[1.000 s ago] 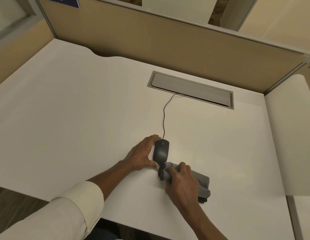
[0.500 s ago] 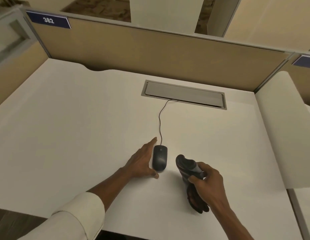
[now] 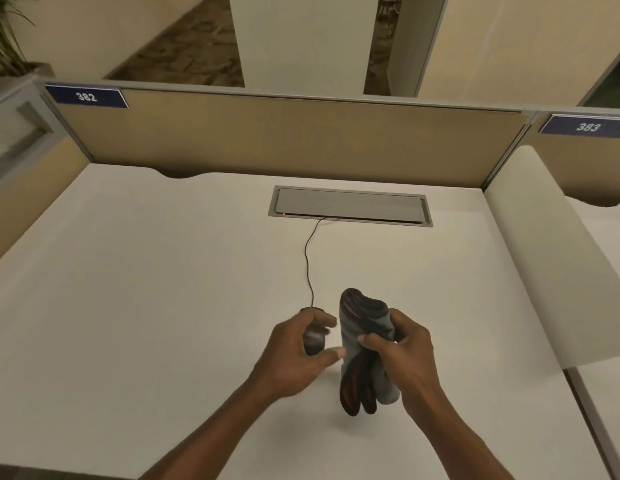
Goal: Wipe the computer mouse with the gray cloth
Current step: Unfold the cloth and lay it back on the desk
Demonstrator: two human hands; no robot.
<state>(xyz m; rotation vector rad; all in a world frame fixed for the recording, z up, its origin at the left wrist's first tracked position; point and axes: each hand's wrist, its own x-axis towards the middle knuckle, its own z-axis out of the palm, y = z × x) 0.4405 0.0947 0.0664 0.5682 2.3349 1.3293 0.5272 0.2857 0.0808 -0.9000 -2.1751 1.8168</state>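
Observation:
A black wired computer mouse [image 3: 313,337] is in my left hand [image 3: 294,355], whose fingers wrap around its sides; only its front tip and part of its back show. Its thin cable [image 3: 309,258] runs back across the white desk [image 3: 145,289] to a grey cable hatch [image 3: 350,205]. My right hand [image 3: 407,355] is shut on the folded gray cloth [image 3: 365,341], held upright just right of the mouse, with folds hanging down below the hand. Cloth and mouse are close but apart.
Tan partition panels [image 3: 287,140] wall the desk at the back and left, with number plates 382 [image 3: 86,96] and 383 [image 3: 587,126]. A white rounded divider [image 3: 544,258] borders the desk on the right. The desk's front edge lies just below my forearms.
My right hand lifted the cloth off the desk and brought it upright beside the mouse. My left hand went from resting beside the mouse to gripping it. The camera tilted up.

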